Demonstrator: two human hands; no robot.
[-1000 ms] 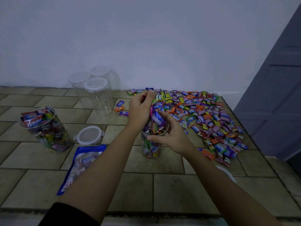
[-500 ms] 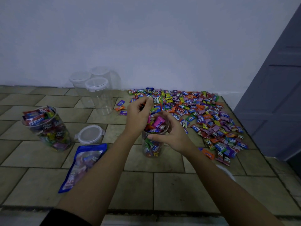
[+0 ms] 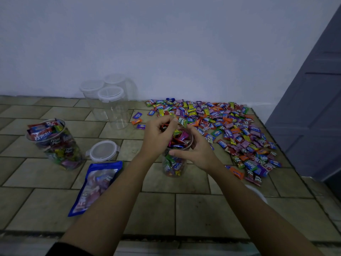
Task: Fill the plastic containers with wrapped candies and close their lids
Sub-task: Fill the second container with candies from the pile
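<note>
Left hand [image 3: 158,137] hovers over the mouth of the open container [image 3: 173,167], fingers curled round a small clutch of wrapped candies [image 3: 181,121]. A green-wrapped one sticks out between the thumb and fingertips. Right hand [image 3: 200,154] grips the same container just below the rim, thumb laid across the front wall and fingers wrapped round the far side. The tub stands upright between the 2 hands. It is packed to the brim, with a few pieces heaped above the rim right under the left palm.

To the right of the right hand and beyond both hands, the candy pile [image 3: 230,130] spreads over the tiled surface [image 3: 203,215] up to the wall. Just left of the left wrist a loose lid [image 3: 103,150] lies flat, with a blue pouch [image 3: 96,185] beside it on the near side. Further left stands a full container [image 3: 57,146], uncovered and heaped. Beyond the left hand, by the wall, 3 empty containers [image 3: 110,102] cluster together with lids on.
</note>
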